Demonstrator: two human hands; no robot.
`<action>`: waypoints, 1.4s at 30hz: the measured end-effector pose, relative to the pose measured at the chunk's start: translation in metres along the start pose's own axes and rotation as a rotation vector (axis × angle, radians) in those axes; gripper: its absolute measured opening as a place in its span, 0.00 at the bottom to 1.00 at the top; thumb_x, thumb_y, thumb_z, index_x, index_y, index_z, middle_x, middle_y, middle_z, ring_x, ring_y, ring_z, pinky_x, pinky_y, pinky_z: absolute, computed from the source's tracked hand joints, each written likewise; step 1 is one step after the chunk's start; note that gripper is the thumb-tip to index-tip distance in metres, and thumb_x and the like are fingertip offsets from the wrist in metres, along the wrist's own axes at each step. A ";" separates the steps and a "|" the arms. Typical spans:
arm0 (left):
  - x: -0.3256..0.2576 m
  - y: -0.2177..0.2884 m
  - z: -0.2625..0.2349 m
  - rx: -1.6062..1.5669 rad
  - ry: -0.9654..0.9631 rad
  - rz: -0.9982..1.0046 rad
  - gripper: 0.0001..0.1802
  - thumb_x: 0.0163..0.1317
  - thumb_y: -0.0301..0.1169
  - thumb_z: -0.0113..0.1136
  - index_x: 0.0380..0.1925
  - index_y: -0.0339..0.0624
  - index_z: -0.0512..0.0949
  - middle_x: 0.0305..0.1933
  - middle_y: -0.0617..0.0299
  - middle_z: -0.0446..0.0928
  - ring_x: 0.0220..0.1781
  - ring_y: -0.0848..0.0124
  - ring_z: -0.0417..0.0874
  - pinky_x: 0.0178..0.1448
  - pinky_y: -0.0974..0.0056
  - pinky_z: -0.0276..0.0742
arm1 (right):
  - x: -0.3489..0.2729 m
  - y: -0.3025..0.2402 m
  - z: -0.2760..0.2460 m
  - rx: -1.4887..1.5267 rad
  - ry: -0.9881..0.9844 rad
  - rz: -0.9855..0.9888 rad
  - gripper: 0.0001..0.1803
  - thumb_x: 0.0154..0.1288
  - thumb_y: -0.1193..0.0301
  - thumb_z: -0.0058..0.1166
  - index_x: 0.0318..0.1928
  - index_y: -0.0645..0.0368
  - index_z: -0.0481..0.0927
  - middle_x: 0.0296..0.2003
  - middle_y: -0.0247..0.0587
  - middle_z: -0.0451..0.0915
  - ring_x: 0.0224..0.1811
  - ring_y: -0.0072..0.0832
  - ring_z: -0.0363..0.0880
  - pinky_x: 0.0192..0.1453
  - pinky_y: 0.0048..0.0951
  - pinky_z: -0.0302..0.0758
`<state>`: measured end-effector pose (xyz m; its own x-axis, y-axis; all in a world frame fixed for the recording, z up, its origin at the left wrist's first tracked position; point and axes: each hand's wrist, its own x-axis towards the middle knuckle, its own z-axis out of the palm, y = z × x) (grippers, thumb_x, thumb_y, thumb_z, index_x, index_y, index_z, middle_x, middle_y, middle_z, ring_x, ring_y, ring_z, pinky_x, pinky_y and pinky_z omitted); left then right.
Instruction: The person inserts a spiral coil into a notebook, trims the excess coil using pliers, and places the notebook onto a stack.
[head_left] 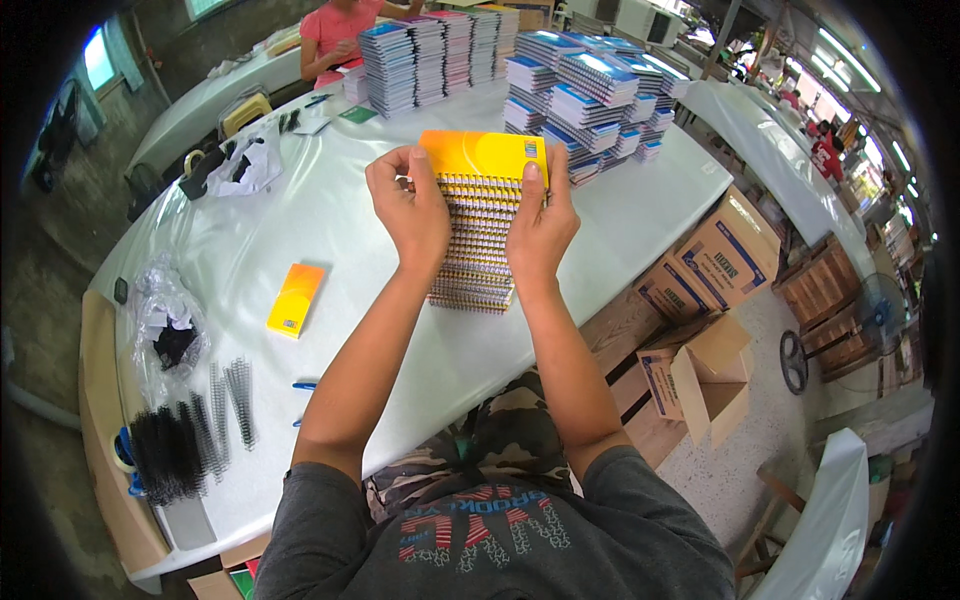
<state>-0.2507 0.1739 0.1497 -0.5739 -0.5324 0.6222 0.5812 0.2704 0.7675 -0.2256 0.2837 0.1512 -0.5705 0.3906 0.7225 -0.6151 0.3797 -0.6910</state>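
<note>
A stack of spiral-bound notebooks (478,235), topped by one with a yellow cover, stood near the middle of the white worktop (300,230), and both hands were on it. The left hand (408,205) gripped the stack's left edge, its fingers (388,160) curled over the top corner of the yellow cover. The right hand (540,220) pressed against the right edge, the thumb lying along the side and the fingers closed around the far side of the pile. The wire bindings faced the person, row upon row down to the worktop.

Just left of the stack, apart from it, a single yellow notebook (296,299) lay flat. Farther left sat a crumpled clear plastic bag (165,325), and near the worktop's close corner lay a bunch of black binding coils (190,430). A blue pen (304,385) lay beside the left forearm.

Behind the held stack rose tall piles of blue-covered notebooks (590,95), and a second row of piles (430,55) stood farther back. Another person in a pink top (340,30) sat at the far end of the worktop; what their hands were doing was too small to tell. To the right, on the floor, stood cardboard boxes (700,280), one of them open.
</note>
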 end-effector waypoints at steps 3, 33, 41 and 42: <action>0.002 -0.004 0.001 -0.019 0.036 0.017 0.10 0.63 0.32 0.52 0.36 0.34 0.71 0.37 0.57 0.69 0.35 0.69 0.70 0.41 0.67 0.69 | -0.001 -0.001 0.003 -0.009 0.017 -0.005 0.24 0.68 0.66 0.45 0.58 0.72 0.66 0.48 0.59 0.77 0.46 0.42 0.80 0.46 0.31 0.75; -0.102 -0.012 -0.242 0.898 -0.831 0.246 0.19 0.50 0.29 0.63 0.45 0.47 0.77 0.45 0.60 0.78 0.49 0.61 0.76 0.53 0.58 0.68 | -0.158 0.050 -0.023 1.017 -0.918 1.297 0.19 0.66 0.69 0.50 0.54 0.67 0.70 0.47 0.40 0.77 0.48 0.26 0.76 0.54 0.27 0.72; -0.043 -0.061 -0.371 1.673 -0.215 -0.513 0.18 0.58 0.43 0.55 0.42 0.42 0.75 0.46 0.56 0.75 0.48 0.56 0.76 0.48 0.54 0.72 | -0.175 0.054 -0.008 0.654 -1.198 0.699 0.14 0.64 0.76 0.51 0.50 0.65 0.74 0.42 0.37 0.79 0.45 0.19 0.75 0.52 0.24 0.71; -0.044 -0.057 -0.373 1.592 -0.224 -0.616 0.18 0.58 0.43 0.55 0.41 0.42 0.75 0.46 0.55 0.75 0.49 0.56 0.76 0.48 0.54 0.72 | -0.178 0.053 -0.007 0.653 -1.207 0.690 0.14 0.63 0.77 0.52 0.50 0.64 0.75 0.41 0.37 0.79 0.44 0.19 0.75 0.52 0.23 0.71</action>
<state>-0.0442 -0.1173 0.0210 -0.6191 -0.7787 0.1017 -0.7579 0.6263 0.1823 -0.1531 0.2403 -0.0143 -0.7252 -0.6831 0.0865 0.0062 -0.1321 -0.9912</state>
